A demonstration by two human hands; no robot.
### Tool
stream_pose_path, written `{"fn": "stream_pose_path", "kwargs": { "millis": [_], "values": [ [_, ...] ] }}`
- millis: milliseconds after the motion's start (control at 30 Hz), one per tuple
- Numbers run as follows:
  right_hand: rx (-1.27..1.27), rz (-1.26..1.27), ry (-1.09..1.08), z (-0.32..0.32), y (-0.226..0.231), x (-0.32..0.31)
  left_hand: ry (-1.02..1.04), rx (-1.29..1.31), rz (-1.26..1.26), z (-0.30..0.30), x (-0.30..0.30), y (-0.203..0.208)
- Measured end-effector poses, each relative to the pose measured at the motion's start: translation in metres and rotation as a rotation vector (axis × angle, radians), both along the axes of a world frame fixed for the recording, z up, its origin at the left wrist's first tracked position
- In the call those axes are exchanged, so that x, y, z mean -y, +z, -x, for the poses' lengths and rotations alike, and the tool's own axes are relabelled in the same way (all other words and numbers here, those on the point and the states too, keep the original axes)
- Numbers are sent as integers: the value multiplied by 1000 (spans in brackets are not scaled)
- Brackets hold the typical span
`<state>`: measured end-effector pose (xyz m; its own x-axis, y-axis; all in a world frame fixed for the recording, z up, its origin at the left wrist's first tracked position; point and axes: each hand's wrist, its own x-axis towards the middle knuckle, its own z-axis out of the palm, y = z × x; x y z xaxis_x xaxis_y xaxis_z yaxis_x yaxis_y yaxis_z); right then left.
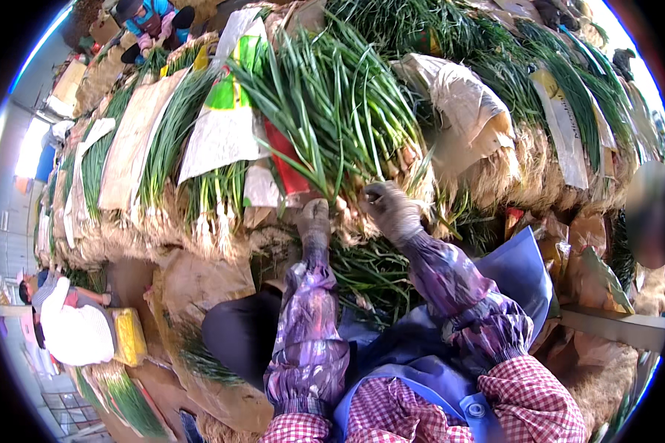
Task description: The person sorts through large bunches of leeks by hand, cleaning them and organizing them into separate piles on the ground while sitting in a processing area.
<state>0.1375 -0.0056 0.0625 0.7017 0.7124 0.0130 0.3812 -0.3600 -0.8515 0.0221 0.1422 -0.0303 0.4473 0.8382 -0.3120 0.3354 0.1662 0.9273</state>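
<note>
Two hands are held right at the near edge of the green onion heap (347, 111), so everything's placed from that. Its long axis is laid pointing away from the grips, leaves (295, 100) fanned up and leftward, bulbs (408, 153) turned nearer. The right hand (391, 212) looks to be set closer to the main bulb cluster; the left hand (315, 216) is kept just below the heap's near left corner, by the red sheet (283, 153) showing under it. Left forearm (307, 317)'s raised almost straight toward the heap, right forearm (462, 288)'s slanted in from the right. Fingers seem curled on both, but whether a stalk is clenched or released can't be told.
</note>
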Motion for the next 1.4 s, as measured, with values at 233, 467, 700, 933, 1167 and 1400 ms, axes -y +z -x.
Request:
{"fn": "stream_pose_path", "kwargs": {
  "millis": [233,467,700,933,1167,1400],
  "values": [
    [-53,333,41,42,-39,-36,-192,432,445,30,2,-15],
    [159,43,-63,41,-54,1,-168,200,349,63,57,-23],
    [-802,-22,57,89,-12,5,-152,332,457,114,108,57],
    [520,209,301,117,-16,4,-13,664,1100,149,134,48],
    [438,929,939,86,-51,28,156,756,263,152,116,77],
    [498,638,132,38,-15,-31,128,975,678,113,91,56]
  ]
}}
